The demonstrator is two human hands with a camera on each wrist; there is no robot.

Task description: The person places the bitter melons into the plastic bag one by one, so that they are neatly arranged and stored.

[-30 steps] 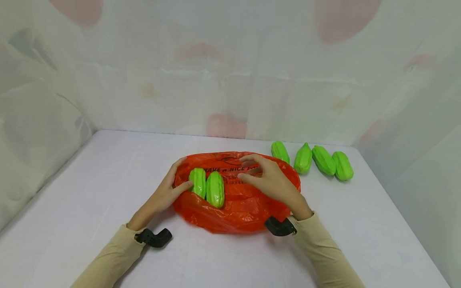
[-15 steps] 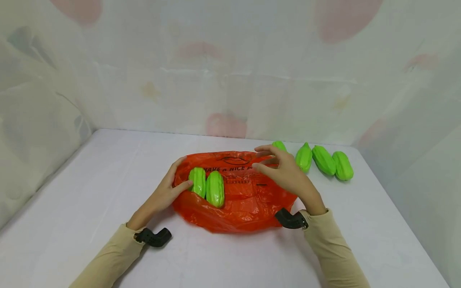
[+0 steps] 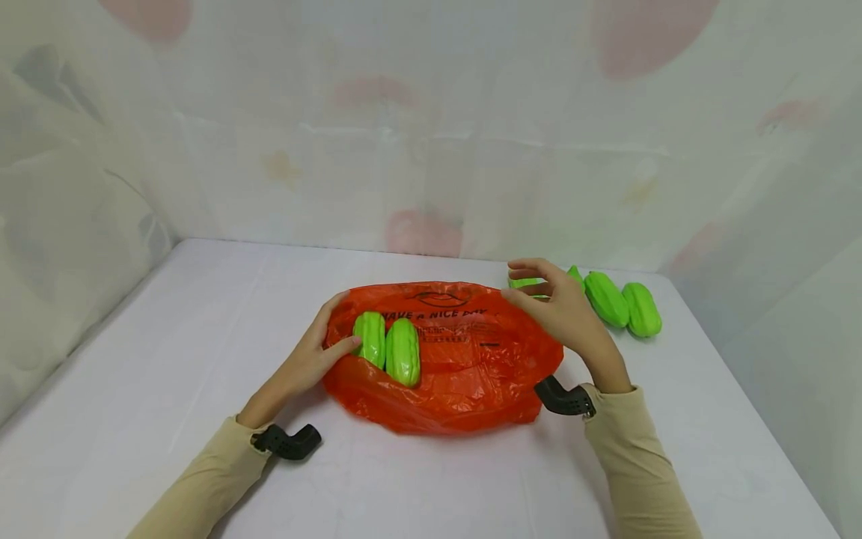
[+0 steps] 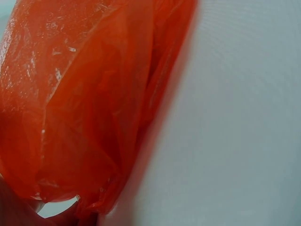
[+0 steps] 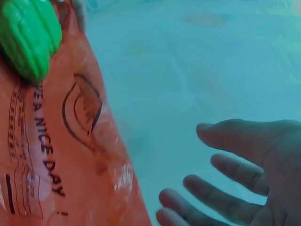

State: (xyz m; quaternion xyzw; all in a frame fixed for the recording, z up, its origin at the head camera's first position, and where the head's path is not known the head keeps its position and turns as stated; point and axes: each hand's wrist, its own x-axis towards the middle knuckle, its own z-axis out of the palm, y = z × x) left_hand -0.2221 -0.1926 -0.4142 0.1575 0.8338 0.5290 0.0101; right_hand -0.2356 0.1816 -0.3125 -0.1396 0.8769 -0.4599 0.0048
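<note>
A red plastic bag [image 3: 465, 374] printed "HAVE A NICE DAY" lies with its mouth spread on the table. Two bright green ridged gourds rest at its left side, the left one [image 3: 369, 337] beside the right one [image 3: 403, 353]. My left hand [image 3: 311, 363] holds the bag's left rim, thumb over the edge next to the left gourd. Fingers loosely bent and holding nothing, my right hand [image 3: 564, 307] is above the bag's right back edge. It partly covers a gourd [image 3: 524, 283] behind it. In the right wrist view its fingers are spread apart.
More green gourds lie at the back right of the white table [image 3: 135, 359]: one [image 3: 575, 275] half hidden by my right hand, then another [image 3: 607, 299] and a rightmost one [image 3: 643, 309] side by side. A pale patterned curtain [image 3: 431, 180] stands behind the table.
My right hand has moved from over the bag's middle to the right and back, toward the gourds at the back. The left hand and the bagged gourds have stayed put.
</note>
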